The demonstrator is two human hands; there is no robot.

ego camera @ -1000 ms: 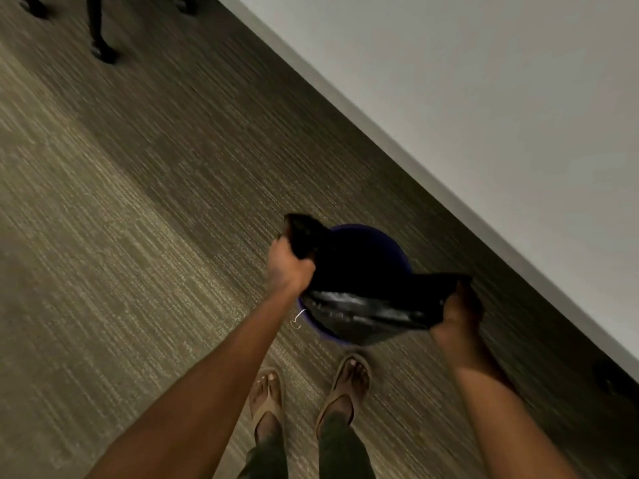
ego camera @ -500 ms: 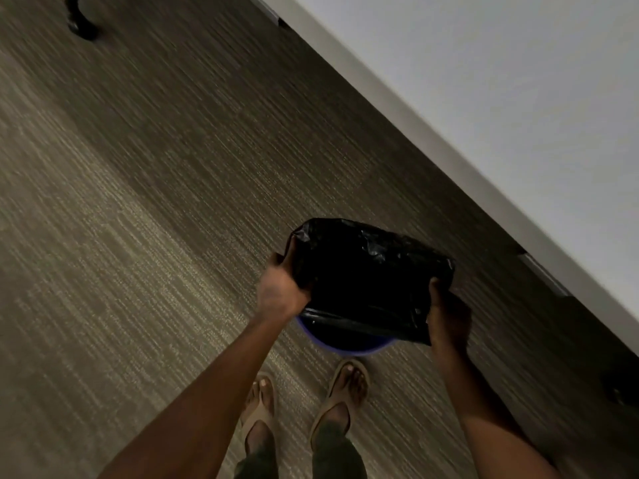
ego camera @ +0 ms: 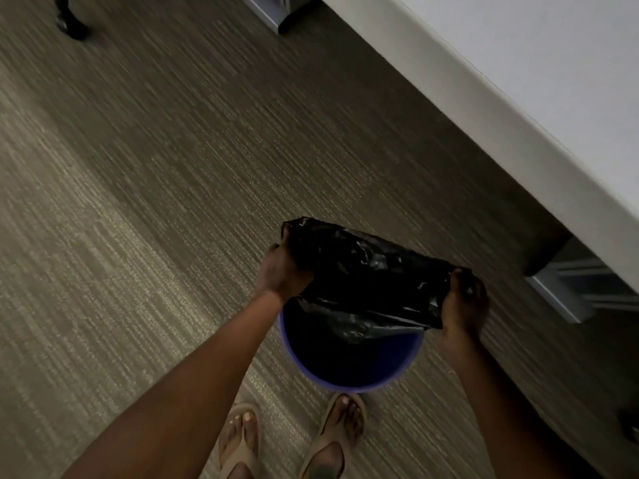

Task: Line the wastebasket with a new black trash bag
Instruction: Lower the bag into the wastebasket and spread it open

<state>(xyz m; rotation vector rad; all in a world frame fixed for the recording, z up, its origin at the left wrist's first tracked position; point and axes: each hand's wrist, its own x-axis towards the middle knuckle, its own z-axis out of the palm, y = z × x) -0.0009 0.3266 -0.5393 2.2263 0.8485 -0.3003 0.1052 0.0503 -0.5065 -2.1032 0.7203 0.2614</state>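
Observation:
A round blue wastebasket [ego camera: 349,382] stands on the carpet just in front of my feet. A black trash bag [ego camera: 370,274] is stretched over its far half, hiding the far rim. My left hand [ego camera: 281,271] grips the bag's left end and my right hand [ego camera: 465,305] grips its right end. The near rim of the basket and its dark inside show below the bag. The bag's lower edge hangs loose into the opening.
A white desk [ego camera: 484,108] runs diagonally along the right, with metal leg feet [ego camera: 567,295] close to my right hand and another [ego camera: 273,12] at the top. Grey-brown carpet [ego camera: 138,202] spreads to the left. A dark chair foot [ego camera: 71,27] is top left.
The bag, first held low at the basket's near side, was lifted and spread over the far rim. Both hands shifted with it, and the view tilted slightly downward.

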